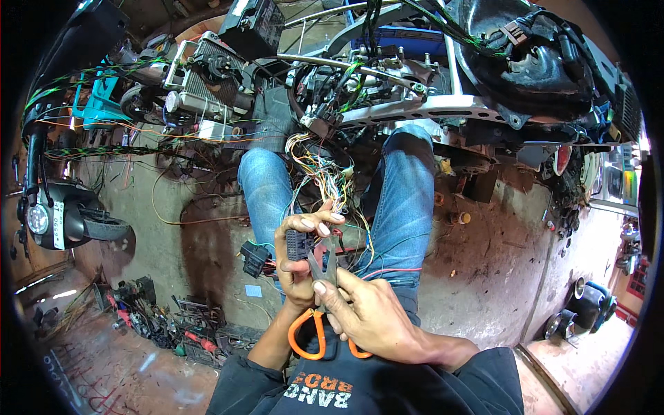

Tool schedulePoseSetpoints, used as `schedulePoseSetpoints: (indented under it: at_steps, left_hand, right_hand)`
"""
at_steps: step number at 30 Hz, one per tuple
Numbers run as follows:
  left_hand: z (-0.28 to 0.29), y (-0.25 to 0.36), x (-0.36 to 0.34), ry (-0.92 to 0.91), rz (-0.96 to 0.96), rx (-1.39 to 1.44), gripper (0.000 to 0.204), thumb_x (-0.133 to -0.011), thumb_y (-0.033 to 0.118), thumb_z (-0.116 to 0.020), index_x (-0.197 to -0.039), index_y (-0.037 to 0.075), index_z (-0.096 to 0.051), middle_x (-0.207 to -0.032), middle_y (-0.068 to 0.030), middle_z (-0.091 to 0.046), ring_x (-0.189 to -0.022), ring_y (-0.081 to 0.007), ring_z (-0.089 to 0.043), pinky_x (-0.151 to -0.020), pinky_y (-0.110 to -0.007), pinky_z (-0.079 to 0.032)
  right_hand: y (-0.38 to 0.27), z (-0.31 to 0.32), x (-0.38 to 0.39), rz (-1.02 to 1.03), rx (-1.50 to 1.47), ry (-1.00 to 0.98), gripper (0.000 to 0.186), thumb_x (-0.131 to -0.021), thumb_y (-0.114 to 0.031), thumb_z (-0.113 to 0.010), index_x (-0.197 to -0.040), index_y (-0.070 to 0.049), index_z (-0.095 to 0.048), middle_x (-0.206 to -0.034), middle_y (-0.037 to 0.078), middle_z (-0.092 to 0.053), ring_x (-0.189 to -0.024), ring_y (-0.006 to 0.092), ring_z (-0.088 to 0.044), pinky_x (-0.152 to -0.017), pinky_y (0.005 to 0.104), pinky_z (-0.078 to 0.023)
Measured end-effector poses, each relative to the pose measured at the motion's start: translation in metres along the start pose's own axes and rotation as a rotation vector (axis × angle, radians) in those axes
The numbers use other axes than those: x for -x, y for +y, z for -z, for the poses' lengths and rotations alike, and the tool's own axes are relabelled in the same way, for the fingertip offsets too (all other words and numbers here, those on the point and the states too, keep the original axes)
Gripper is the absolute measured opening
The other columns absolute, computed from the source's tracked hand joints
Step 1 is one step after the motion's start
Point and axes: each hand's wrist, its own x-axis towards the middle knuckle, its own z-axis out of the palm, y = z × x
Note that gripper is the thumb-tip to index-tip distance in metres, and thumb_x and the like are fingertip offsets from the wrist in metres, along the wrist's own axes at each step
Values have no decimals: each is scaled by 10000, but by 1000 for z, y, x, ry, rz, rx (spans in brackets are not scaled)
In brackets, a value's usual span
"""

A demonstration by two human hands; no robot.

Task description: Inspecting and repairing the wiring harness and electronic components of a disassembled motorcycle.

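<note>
My left hand (297, 278) is closed around a dark multi-pin wire connector (299, 243), holding it upright between thumb and fingers. My right hand (377, 319) grips a pair of scissors (306, 340) with orange loop handles. Their grey blades are parted and point up beside the connector, close to my left fingers. A bundle of thin multicoloured wires (328, 176) runs from above my left fingers up between my knees. Whether the blades touch a wire is too small to tell. A second black connector (254, 259) with thin wires hangs left of my left hand.
Ahead stands a stripped motorcycle frame (429, 109) with a radiator (216, 69) and a black battery (252, 28). Tools and parts (166, 321) lie heaped on the floor at lower left. A motorcycle front end (69, 218) stands at far left.
</note>
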Motion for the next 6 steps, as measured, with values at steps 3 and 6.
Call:
schedulePoseSetpoints:
  at_steps: [3,6]
  left_hand:
    - [-2,0,-2,26,16,148,563,-979,515,-588,-1250,38,-461,-1062,-127,-582,-1128,-361,-611,-1202,-649,-232]
    - [1,0,2,-30,44,243,532,-1014,492,-559,-1300,61,-438,-1097,-134,-572,-1139,-354,-611,-1202,-667,-197]
  right_hand:
    - [-9,7,-7,-38,-132,-85,352,-1071,-300,-529,-893,-2,-589,-552,121,-591,-476,255,-638,-456,376,-474]
    - [4,7,-9,1,-264,-177,319,-1082,-315,-510,-969,-34,-611,-569,57,-613,-472,158,-642,-452,304,-507]
